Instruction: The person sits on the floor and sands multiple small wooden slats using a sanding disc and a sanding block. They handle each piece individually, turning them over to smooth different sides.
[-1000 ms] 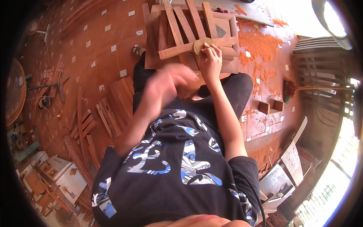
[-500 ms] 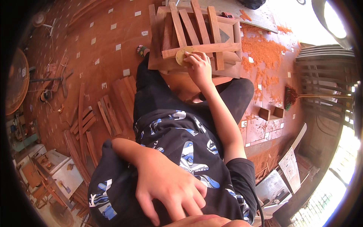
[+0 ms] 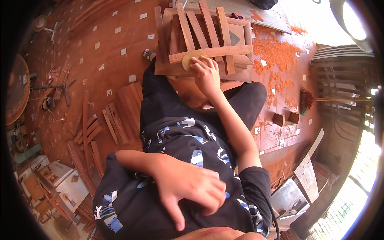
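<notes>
My right hand [image 3: 207, 74] pinches a round yellowish sanding disc [image 3: 188, 61] between thumb and fingers. The disc rests against the left part of a wooden strip [image 3: 228, 51] lying crosswise. Beneath that crosswise piece, several longer wooden strips [image 3: 199, 31] fan out away from me over a framed wooden panel [image 3: 249, 36]. Closer in, my left hand [image 3: 192, 186] hovers in front of my shirt, thumb apart and fingers loosely bent, holding nothing.
Orange wood shavings [image 3: 276, 52] cover the floor at the right, near a broom [image 3: 307, 100] and a small wooden box [image 3: 287, 119]. Wood planks [image 3: 116, 124] lie on the floor to my left. A round fan [image 3: 18, 90] stands at the far left.
My left hand has lifted from low on my chest and shifted slightly right and away from me. The right hand and disc have slid slightly left along the strip.
</notes>
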A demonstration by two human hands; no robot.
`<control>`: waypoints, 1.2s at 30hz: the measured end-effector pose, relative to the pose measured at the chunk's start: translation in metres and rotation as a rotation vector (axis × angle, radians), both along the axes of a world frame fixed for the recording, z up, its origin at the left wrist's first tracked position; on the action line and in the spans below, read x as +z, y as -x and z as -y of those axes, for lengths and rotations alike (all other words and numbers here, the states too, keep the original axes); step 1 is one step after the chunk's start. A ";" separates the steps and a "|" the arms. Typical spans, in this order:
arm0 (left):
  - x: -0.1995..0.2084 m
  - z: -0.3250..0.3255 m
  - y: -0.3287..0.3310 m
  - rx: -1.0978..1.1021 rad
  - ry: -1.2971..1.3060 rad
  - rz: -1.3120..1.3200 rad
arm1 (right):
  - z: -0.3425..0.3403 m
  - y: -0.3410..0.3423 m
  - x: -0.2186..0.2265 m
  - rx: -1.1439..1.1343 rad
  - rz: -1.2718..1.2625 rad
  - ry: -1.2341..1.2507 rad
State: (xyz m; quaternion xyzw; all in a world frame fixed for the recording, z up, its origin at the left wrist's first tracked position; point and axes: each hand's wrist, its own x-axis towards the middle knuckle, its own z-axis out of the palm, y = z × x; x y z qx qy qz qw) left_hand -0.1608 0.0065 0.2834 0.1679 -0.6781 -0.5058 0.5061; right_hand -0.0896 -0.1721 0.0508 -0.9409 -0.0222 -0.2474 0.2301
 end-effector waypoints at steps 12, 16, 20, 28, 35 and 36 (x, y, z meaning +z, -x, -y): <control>-0.018 0.015 -0.021 -0.249 0.161 -0.371 | 0.007 0.000 -0.007 -0.134 0.079 -0.045; -0.029 0.025 -0.046 0.438 -0.097 -0.091 | -0.014 -0.006 -0.002 0.074 0.012 -0.079; -0.083 0.040 -0.086 1.437 -0.141 0.400 | 0.027 -0.009 0.000 -0.127 0.027 -0.144; -0.237 0.019 -0.140 1.979 -0.574 1.040 | 0.072 0.004 -0.024 -0.529 0.062 -0.115; -0.259 0.016 -0.150 1.952 -0.593 0.923 | -0.002 -0.004 -0.009 -0.084 -0.044 -0.050; -0.257 0.013 -0.151 1.931 -0.608 0.944 | -0.008 -0.004 -0.011 -0.051 -0.048 -0.027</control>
